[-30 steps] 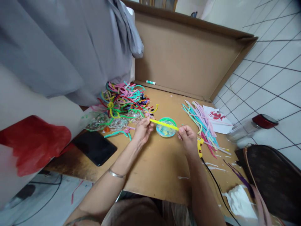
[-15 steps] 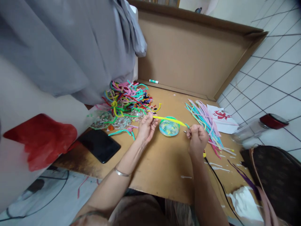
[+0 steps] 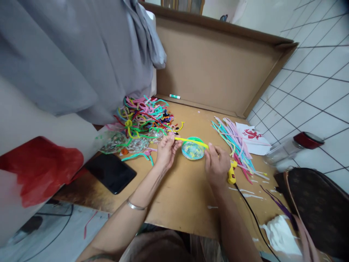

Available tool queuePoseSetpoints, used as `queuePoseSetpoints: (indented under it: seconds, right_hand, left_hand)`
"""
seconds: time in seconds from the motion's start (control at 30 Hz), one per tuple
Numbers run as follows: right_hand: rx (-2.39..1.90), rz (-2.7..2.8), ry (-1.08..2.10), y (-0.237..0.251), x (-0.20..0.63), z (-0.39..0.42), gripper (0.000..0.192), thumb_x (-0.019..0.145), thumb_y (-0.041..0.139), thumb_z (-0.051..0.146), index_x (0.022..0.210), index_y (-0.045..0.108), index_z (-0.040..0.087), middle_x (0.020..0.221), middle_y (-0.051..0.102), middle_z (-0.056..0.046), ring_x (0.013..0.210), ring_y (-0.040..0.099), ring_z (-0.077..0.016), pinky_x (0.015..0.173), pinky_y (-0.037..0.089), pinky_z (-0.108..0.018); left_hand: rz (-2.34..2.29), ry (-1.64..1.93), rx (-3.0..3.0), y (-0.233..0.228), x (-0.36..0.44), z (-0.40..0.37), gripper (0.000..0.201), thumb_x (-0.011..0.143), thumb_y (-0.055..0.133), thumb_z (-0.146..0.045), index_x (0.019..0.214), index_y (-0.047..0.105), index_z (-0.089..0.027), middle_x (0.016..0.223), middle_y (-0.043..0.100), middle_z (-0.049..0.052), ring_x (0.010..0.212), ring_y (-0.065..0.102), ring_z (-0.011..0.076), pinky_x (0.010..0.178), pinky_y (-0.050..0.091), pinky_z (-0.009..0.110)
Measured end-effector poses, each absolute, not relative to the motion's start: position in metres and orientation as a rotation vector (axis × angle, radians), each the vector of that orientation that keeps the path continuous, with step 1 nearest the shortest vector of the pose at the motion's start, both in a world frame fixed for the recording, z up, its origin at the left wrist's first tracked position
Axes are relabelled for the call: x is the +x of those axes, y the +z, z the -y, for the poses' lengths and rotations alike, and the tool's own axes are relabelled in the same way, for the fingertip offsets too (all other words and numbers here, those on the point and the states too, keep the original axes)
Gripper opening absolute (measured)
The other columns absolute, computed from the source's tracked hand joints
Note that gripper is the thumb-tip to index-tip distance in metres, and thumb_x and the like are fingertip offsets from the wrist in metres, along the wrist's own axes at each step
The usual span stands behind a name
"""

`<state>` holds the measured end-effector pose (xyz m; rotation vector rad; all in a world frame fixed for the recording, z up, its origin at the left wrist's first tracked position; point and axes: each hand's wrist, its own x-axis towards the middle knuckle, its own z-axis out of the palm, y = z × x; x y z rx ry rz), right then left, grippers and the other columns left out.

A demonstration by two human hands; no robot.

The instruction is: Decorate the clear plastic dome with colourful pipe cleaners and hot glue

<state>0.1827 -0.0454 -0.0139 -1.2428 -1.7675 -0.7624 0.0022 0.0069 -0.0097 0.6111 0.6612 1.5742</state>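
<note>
A person's left hand (image 3: 165, 151) was closed in a pinch, thumb and fingertips on one end of a fuzzy yellow strip (image 3: 192, 141); the right hand (image 3: 217, 163) was clamped on the other end, its fingers partly hiding the tip. The strip stretched between the two hands, passing across the view of a teal-and-yellow bowl (image 3: 193, 159); whether it touched the rim could not be told.

The risk, in all likelihood, lay in the grip: with only the ends held, a slack pinch on the left could have let the strip spring loose, while too hard a pull might have creased it or drawn it out of shape. A dip of either hand could have nudged the bowl. The yellow corded tool (image 3: 231, 174), apparently a glue gun, lay just beside the right hand, where a wrist might have brushed it.

The strip's long axis ran crosswise, left to right, its right end slightly lower in the frame, with a gentle bow along its length. Neither end showed a distinct front. Beyond lay a bundle of pastel strips (image 3: 238, 145) on the tabletop (image 3: 180, 196).
</note>
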Motion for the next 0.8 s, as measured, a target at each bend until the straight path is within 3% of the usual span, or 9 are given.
queuePoseSetpoints:
  seconds: [0.2,0.33,0.5,0.8]
  right_hand:
    - [-1.267,1.72,-0.813,-0.015,0.187,0.043,0.017,0.094,0.047,0.013,0.09,0.062,0.019,0.072,0.059,-0.005,0.067,0.05,-0.0175,0.065,0.036,-0.032]
    - [-1.323,1.693,-0.854,-0.014,0.189,0.044,0.019,0.095,0.049,0.017,0.077,0.056,0.02,0.067,0.052,-0.003,0.062,0.043,-0.0175,0.062,0.03,-0.034]
    - [-1.278,1.696,-0.888,-0.011,0.191,0.044,0.019,0.094,0.052,0.019,0.075,0.054,0.02,0.069,0.055,-0.004,0.066,0.043,-0.0177,0.063,0.026,-0.034]
    - [-1.22,1.683,-1.021,-0.005,0.196,0.042,0.01,0.091,0.061,0.022,0.081,0.059,0.021,0.071,0.062,-0.002,0.068,0.05,-0.0166,0.068,0.032,-0.032]
  left_hand:
    - [-0.661,1.529,0.63,-0.012,0.006,-0.005,0.038,0.061,0.085,-0.039,0.07,0.056,-0.016,0.073,0.068,-0.001,0.061,0.063,0.0068,0.061,0.052,0.018]
    - [-0.707,1.554,0.697,-0.017,0.011,-0.005,0.038,0.063,0.082,-0.042,0.067,0.055,-0.015,0.068,0.065,-0.001,0.057,0.059,0.006,0.057,0.049,0.018]
    - [-0.731,1.514,0.71,-0.021,0.007,-0.01,0.034,0.067,0.08,-0.037,0.067,0.055,-0.015,0.063,0.061,-0.002,0.055,0.054,0.0046,0.056,0.044,0.016]
    - [-0.725,1.484,0.668,-0.022,0.001,-0.017,0.039,0.055,0.086,-0.037,0.073,0.06,-0.014,0.059,0.059,-0.004,0.054,0.055,0.005,0.051,0.042,0.015]
